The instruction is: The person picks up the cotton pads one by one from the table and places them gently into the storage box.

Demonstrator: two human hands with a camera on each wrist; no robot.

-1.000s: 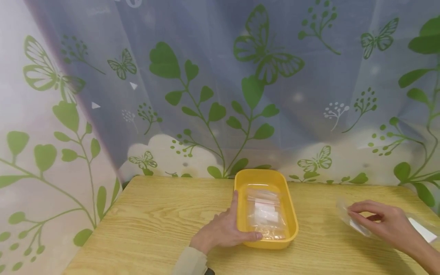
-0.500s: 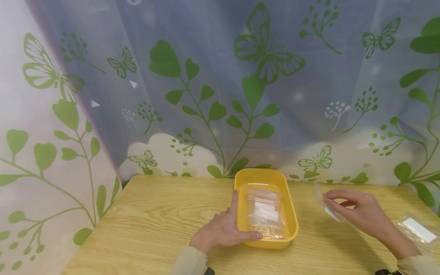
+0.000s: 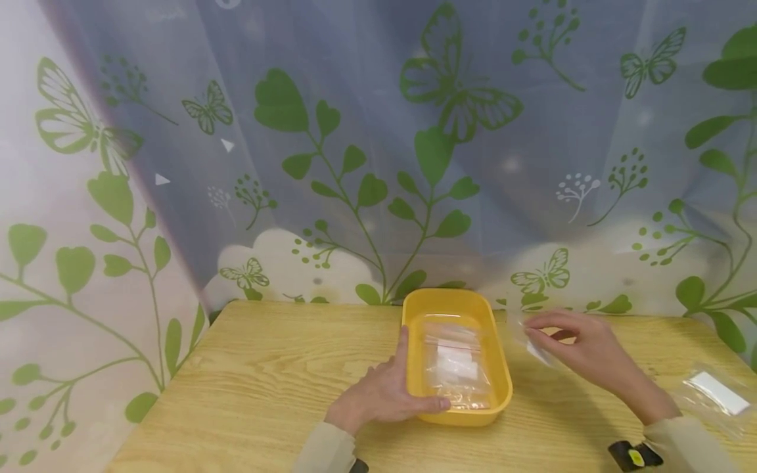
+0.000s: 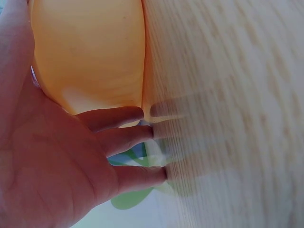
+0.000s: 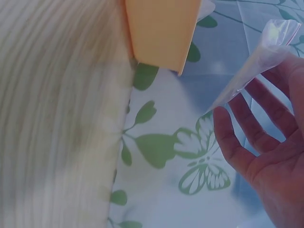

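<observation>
- Just right of the yellow tray, a clear bag is pinched by the right hand and held above the table.
- A carrying step is judged; next, lowering onto the bagged pieces is called for.
- The tray's left wall is touched by the left hand, fingers straight.
- Since the earlier frame, the bag has been brought nearer the tray.

head: high, facing down | wrists: close, low | shared: yellow tray
</observation>
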